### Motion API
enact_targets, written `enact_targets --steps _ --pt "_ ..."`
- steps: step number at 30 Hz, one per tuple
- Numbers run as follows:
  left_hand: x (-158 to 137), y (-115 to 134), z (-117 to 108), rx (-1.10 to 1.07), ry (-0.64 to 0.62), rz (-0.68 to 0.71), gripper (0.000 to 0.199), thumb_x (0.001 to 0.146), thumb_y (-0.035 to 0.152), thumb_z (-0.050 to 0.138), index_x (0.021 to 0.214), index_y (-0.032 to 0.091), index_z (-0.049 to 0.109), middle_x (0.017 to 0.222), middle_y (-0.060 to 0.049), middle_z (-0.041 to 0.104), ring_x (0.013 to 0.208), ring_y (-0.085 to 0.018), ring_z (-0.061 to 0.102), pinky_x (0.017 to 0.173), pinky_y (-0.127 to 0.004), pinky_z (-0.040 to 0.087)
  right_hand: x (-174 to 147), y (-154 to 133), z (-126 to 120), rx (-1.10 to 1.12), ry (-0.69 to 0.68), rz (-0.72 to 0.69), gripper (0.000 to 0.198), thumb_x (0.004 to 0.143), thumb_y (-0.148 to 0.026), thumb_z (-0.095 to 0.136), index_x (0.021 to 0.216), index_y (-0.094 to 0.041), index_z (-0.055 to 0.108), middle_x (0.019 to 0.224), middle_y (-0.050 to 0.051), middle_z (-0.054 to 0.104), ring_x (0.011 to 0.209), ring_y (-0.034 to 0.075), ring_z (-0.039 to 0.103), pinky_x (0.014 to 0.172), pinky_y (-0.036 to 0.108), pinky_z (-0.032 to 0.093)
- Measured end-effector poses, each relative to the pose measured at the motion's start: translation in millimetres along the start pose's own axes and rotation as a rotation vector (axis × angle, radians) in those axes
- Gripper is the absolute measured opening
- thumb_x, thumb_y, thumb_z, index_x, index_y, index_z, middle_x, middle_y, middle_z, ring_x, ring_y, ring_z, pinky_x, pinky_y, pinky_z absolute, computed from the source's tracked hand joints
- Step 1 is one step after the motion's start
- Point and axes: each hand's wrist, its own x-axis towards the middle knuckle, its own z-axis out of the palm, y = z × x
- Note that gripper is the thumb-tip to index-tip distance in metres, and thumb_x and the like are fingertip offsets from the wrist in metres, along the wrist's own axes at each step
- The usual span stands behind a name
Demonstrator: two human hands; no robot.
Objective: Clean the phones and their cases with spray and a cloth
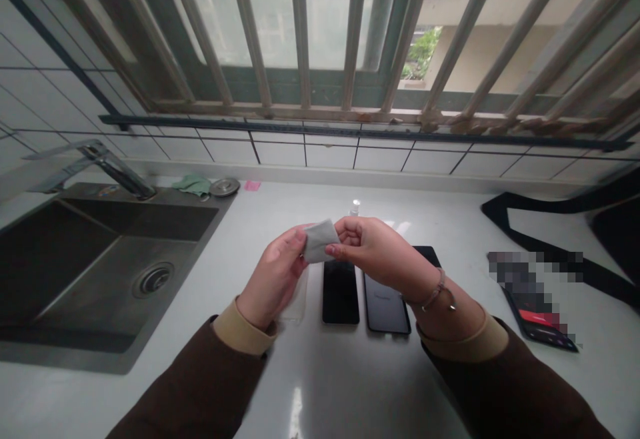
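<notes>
A small folded grey cloth (320,240) is stretched between my two hands above the counter. My left hand (277,269) pinches its left edge, and my right hand (373,246) grips the right edge between thumb and fingers. Below them a black smartphone (341,296) lies screen up. Just right of it, partly under my right forearm, is a second dark phone (387,309). A clear phone case (295,302) shows beside my left hand, mostly covered by it. Behind my right hand stands a small clear bottle (355,207), its lower part hidden.
On the left is a steel sink (205,246) with a faucet (120,169). A green cloth (193,184), a round metal lid (225,187) and a pink slip (252,186) lie behind it. At right are another phone (543,319), partly pixelated, and a black strap (540,238). Window bars rise behind.
</notes>
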Motion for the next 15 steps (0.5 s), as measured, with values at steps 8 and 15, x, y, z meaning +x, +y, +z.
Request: enact_targets --steps 8,15 --pt "3 -7 1 0.003 0.019 -0.107 0.04 0.097 0.05 0.081 0.117 0.015 0.082 0.122 -0.015 0.084 0.117 -0.03 0.077 0.109 -0.045 0.059 0 3 -4 -0.463 0.372 -0.148 0.016 0.1 -0.036 0.075 0.102 -0.02 0.074 0.092 0.007 0.079 0.083 0.021 0.074 0.078 0.034 0.057" --pt "-2 3 -1 0.542 -0.162 0.02 0.045 0.107 0.055 0.064 0.132 0.021 0.081 0.14 -0.012 0.079 0.137 -0.032 0.069 0.128 -0.05 0.043 10 24 -31 -0.868 0.466 -0.268 0.047 0.106 -0.022 0.056 0.153 -0.018 0.059 0.15 0.021 0.063 0.131 0.035 0.066 0.108 0.05 0.054"
